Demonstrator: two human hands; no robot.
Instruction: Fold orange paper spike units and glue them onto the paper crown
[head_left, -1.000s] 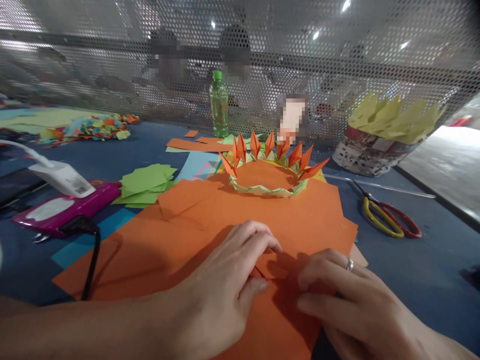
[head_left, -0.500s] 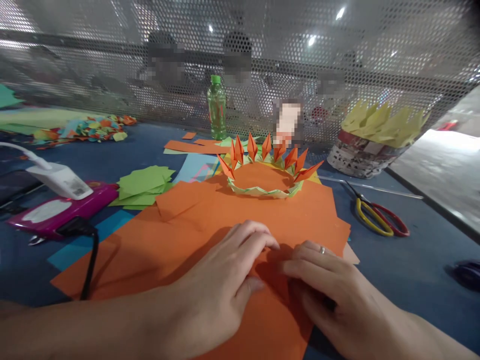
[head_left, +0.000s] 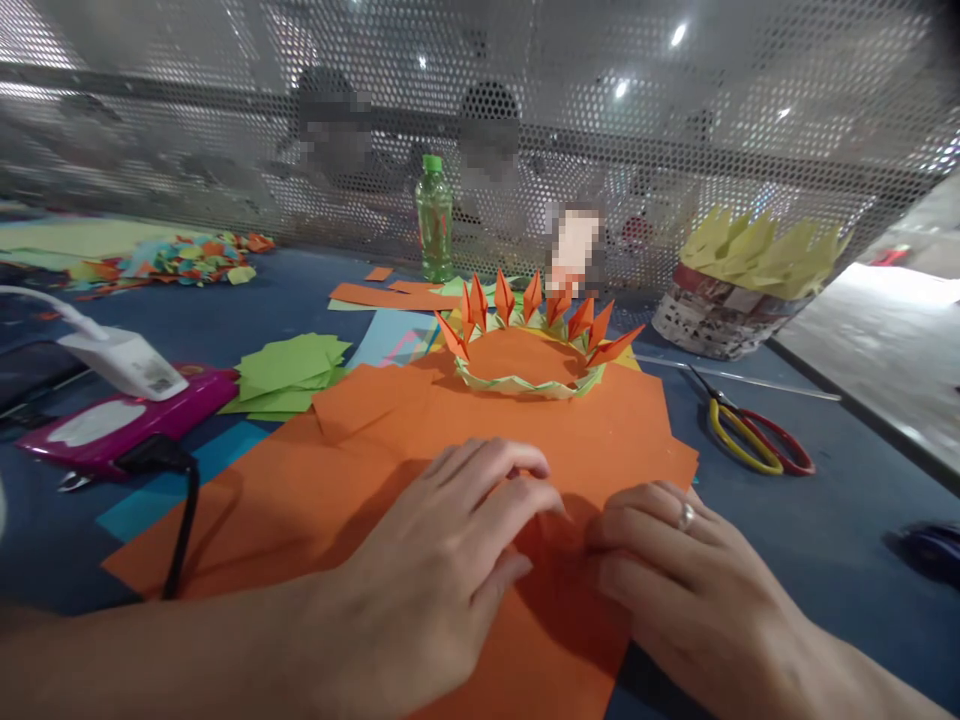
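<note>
Two hands are pressing flat on a small orange paper piece (head_left: 551, 530) lying between them on the orange sheets (head_left: 360, 470), the left hand (head_left: 442, 560) with fingers spread just left of it, the right hand (head_left: 690, 590) fingertips pinning its right edge, both equally near

left hand (head_left: 427, 585): bare, forearm unsleeved. right hand (head_left: 697, 590): bare, plain silver ring (head_left: 686, 516) on one finger.
</note>
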